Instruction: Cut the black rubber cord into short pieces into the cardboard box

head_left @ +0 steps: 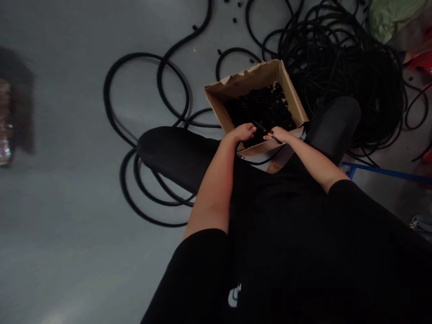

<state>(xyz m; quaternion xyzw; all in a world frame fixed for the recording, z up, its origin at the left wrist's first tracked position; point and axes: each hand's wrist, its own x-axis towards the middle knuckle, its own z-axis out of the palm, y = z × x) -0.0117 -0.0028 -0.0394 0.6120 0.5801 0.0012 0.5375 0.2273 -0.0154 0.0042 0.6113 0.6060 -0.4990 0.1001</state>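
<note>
Over a cardboard box [293,90] full of small black pieces [259,103], both of my hands work close together. My right hand [281,134] is closed around scissors [270,134] with black and orange handles. Their thin blades point up and left toward my left hand [245,132]. That hand is pinched shut near the blade tip, its fingers over the box's near left part. What sits between its fingertips is too small and dark to make out.
A large heap of tangled black hose [337,67] lies right of the box. Loose hose loops [108,96] spread on the floor at left. Small black bits [235,20] are scattered beyond the box. A blue metal bar [388,172] runs at right, below a pale green bag [391,18].
</note>
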